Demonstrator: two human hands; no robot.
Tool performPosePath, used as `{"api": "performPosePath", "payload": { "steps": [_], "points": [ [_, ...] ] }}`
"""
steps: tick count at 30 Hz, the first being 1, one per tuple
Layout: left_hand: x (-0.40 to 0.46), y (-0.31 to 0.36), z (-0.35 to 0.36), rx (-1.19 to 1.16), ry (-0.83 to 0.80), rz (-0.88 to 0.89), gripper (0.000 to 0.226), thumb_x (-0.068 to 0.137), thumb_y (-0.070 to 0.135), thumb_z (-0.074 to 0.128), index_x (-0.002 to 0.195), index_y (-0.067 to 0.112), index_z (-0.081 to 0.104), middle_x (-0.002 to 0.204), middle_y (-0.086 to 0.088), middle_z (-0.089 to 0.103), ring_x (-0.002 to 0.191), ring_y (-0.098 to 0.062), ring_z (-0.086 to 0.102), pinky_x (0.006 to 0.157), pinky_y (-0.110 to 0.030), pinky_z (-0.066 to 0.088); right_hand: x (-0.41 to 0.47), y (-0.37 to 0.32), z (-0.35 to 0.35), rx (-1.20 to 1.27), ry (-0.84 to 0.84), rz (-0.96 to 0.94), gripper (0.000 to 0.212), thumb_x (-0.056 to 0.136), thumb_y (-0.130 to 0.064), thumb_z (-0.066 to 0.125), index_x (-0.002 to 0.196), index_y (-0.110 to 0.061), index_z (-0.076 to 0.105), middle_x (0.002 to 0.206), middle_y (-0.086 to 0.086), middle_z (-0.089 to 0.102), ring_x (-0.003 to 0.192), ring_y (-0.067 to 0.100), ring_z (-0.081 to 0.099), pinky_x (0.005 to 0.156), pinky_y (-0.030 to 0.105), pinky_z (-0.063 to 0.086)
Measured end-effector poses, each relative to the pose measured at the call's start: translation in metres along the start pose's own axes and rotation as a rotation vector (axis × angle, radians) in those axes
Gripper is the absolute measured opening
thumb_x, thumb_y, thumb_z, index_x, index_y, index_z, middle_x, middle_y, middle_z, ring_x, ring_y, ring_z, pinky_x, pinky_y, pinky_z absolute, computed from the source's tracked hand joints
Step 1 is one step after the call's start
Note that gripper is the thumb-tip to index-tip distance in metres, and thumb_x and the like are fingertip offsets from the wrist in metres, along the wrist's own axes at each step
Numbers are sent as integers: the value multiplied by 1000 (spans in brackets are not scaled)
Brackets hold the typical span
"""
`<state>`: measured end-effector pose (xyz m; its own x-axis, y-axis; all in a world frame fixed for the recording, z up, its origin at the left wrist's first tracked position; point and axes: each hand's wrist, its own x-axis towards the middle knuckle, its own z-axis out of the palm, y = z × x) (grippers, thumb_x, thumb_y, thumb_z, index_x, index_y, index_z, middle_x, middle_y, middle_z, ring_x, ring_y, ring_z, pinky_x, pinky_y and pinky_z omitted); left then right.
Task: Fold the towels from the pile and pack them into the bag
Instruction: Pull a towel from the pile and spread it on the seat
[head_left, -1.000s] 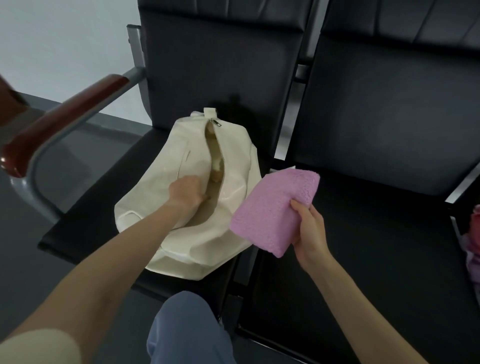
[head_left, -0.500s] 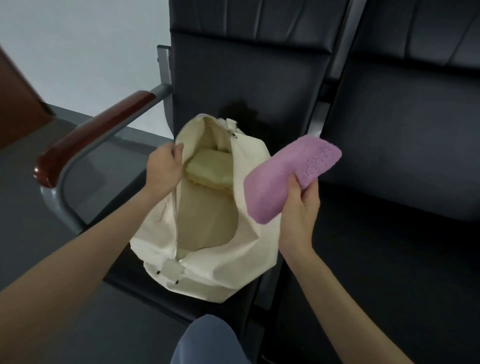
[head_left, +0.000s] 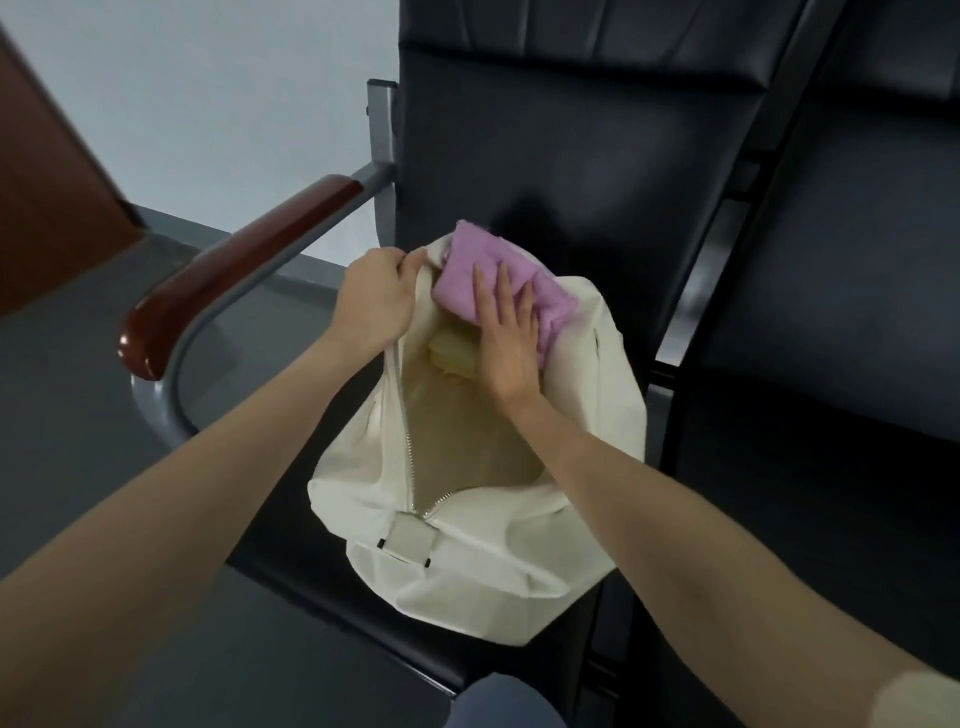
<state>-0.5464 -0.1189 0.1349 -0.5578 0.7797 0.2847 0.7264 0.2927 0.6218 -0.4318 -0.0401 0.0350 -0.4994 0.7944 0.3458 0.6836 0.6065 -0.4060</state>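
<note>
A cream zip bag (head_left: 571, 457) lies unzipped on the left black seat. My left hand (head_left: 376, 299) grips the left edge of its mouth near the far end and holds it apart. A folded pink towel (head_left: 470, 267) sits in the far end of the opening, partly over the right edge. My right hand (head_left: 506, 332) lies on it with straight fingers, pressing it down. Under the hand a folded yellow towel (head_left: 452, 353) shows inside the bag.
A wooden armrest (head_left: 244, 265) on a grey metal tube stands left of the bag. The seat back (head_left: 571, 156) rises right behind the bag. A second black seat (head_left: 831, 364) is on the right. My knee (head_left: 498, 701) is at the bottom edge.
My right hand has carried the pink towel left from beside the bag into its far end and now presses on it. My left hand pulled the bag's mouth wider.
</note>
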Motion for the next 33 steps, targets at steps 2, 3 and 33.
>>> {"api": "performPosePath", "payload": {
  "steps": [2,3,33],
  "points": [
    [2,-6,3,-5,12,-10,49,104,29,39,56,17,37,57,2,41,54,-9,38,53,-24,20,3,3,15,-75,-81,-21,64,104,-25,30,143,-30,-20,160,5,-12,145,38,-15,116,59,1],
    [2,-8,4,-13,34,-20,49,104,29,39,56,17,36,57,2,40,53,-9,38,53,-24,20,2,2,19,-109,-96,-38,60,104,-27,26,145,-28,-18,160,7,-12,144,42,-15,116,60,3],
    [-20,-24,12,163,77,111,45,104,41,29,65,19,33,65,1,48,64,-25,45,58,-34,30,22,-4,29,-519,-467,-50,69,97,-29,40,153,-12,2,156,24,5,144,43,9,117,52,11]
  ]
}}
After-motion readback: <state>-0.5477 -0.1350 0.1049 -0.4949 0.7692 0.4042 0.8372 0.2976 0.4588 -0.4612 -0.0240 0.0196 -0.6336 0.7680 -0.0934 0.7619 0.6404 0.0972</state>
